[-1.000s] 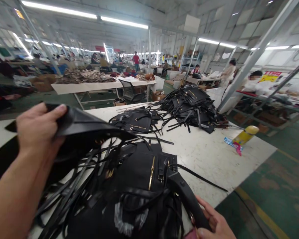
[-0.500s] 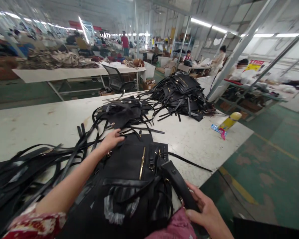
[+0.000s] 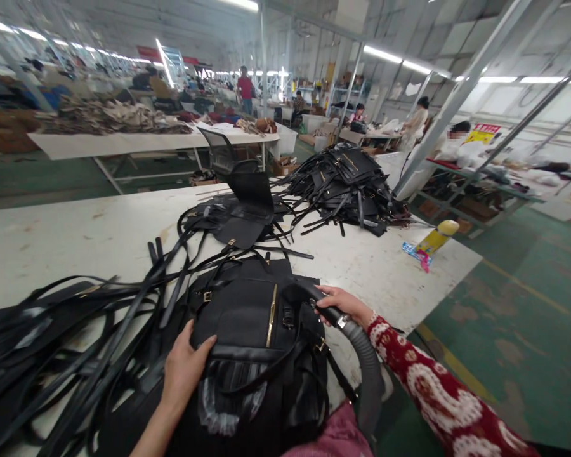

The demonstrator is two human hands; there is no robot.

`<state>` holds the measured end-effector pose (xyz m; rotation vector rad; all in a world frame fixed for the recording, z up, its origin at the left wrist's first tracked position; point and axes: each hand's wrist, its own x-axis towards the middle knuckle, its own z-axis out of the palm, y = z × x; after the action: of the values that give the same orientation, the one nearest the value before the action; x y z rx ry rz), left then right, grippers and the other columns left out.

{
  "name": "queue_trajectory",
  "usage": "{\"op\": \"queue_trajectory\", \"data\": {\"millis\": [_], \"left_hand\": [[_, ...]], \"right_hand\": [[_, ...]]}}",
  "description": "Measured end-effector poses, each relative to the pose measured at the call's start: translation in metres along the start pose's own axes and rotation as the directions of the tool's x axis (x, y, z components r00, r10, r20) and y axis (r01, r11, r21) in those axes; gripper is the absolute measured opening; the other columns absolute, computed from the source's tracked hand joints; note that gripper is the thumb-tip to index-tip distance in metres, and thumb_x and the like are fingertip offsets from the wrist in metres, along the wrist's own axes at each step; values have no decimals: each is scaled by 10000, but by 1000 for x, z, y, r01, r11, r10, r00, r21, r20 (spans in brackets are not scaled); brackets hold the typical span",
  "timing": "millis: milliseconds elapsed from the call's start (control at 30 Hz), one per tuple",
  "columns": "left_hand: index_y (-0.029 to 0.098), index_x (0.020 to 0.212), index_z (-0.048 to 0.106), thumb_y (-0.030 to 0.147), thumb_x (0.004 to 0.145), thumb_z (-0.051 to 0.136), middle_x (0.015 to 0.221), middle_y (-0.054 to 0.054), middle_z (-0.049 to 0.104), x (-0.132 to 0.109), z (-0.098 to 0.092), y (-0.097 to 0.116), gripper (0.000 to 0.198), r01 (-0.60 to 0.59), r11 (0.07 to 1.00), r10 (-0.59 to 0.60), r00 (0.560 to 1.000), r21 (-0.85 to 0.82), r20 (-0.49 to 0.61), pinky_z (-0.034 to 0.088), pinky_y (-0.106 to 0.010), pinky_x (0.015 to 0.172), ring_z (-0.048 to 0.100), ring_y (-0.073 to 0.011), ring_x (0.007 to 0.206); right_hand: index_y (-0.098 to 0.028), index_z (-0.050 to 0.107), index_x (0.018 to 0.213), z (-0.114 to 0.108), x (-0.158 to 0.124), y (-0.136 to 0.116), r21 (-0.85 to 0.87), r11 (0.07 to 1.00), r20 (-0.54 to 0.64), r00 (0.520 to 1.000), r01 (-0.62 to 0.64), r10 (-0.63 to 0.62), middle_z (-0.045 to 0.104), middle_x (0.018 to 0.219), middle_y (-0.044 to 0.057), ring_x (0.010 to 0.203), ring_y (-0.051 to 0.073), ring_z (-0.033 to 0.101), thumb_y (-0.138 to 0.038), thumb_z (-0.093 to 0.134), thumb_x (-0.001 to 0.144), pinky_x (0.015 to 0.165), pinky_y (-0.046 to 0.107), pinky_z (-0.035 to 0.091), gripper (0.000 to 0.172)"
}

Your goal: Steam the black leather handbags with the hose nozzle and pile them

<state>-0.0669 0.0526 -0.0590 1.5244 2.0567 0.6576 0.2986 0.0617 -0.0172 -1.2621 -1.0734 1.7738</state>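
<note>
A black backpack [image 3: 240,311] with a gold zipper [image 3: 271,315], straps and buckles lies in front of me. My left hand [image 3: 186,365] rests on its left side, thumb and fingers apart. In my right hand [image 3: 340,304] is the black nozzle [image 3: 332,313] of a grey ribbed vacuum hose [image 3: 365,362], its end against the upper right of the backpack near a buckle. Clear plastic wrap [image 3: 214,406] covers a handle near me. Just beyond, a black flap [image 3: 252,197] stands partly raised above a smaller heap of black bag pieces [image 3: 209,216].
A large pile of black bags [image 3: 347,184] sits at the table's far right. More black straps and pieces [image 3: 52,343] spread on the left. A yellow bottle [image 3: 438,237] stands near the right edge of the white table [image 3: 99,228]. Other people work in the background.
My left hand has drawn back from the far end of the backpack to its near left side. My right hand has brought the hose nozzle up onto the backpack. The flap beyond has lifted.
</note>
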Motion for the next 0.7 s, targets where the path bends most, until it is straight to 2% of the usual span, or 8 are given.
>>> {"op": "queue_trajectory", "data": {"millis": [100,267,400,467,533,633,667,700], "left_hand": [[121,1255,425,539,615,587,1089,-154,600,1,3,6,782,83,995,-80,995,-63,57,383,-425,925,514,-341,1066],[107,1124,532,435,621,629,1045,-119,638,6,-8,22,608,43,931,79,946,-364,313,434,-397,890,585,-285,955],[131,1125,541,368,605,687,974,-81,671,15,-72,50,590,155,850,149,846,-504,512,479,-383,821,618,-261,857],[150,1150,530,333,616,692,985,-59,669,20,-108,61,588,215,847,136,796,-486,589,479,-369,818,616,-253,863],[170,1149,536,306,629,683,1007,-38,663,21,-127,64,557,253,860,137,722,-443,678,472,-364,830,609,-252,887],[176,1133,555,263,622,656,1054,-41,644,16,-106,47,528,203,913,174,591,-354,788,463,-388,847,596,-274,928],[166,1131,557,245,596,653,1081,-54,632,13,-90,37,549,156,937,161,601,-313,782,451,-398,868,583,-287,961],[147,1132,556,223,557,653,1116,-72,613,10,-72,25,588,103,958,137,654,-267,744,430,-402,899,559,-301,1008]], "right_hand": [[-116,490,1140,3,34,1,-14,1000,11,1000,-7,7,631,612,26,467,191,589,-210,611,638,396,263,478,525],[-158,419,1221,15,61,2,-22,992,-166,978,124,-126,603,601,-30,424,149,558,-195,636,614,368,219,463,646],[-166,377,1271,11,34,-9,-50,979,-239,950,197,-203,598,592,-34,437,157,562,-209,655,620,384,236,473,710],[-170,381,1276,7,8,-16,-65,974,-240,944,219,-228,605,598,-26,456,167,570,-209,669,625,403,251,481,714],[-180,374,1283,4,-19,-20,-59,968,-240,938,243,-250,620,635,-10,486,174,581,-209,676,643,429,264,489,708],[-186,348,1296,2,-50,-17,-25,963,-258,929,269,-266,633,684,13,506,173,582,-206,682,670,442,266,483,711],[-183,339,1301,2,-57,-14,-13,964,-267,928,266,-260,634,693,18,508,172,580,-205,687,671,441,265,481,720],[-178,333,1303,3,-63,-10,-4,966,-274,929,259,-250,633,698,21,506,171,577,-203,693,668,438,265,481,730]]}}
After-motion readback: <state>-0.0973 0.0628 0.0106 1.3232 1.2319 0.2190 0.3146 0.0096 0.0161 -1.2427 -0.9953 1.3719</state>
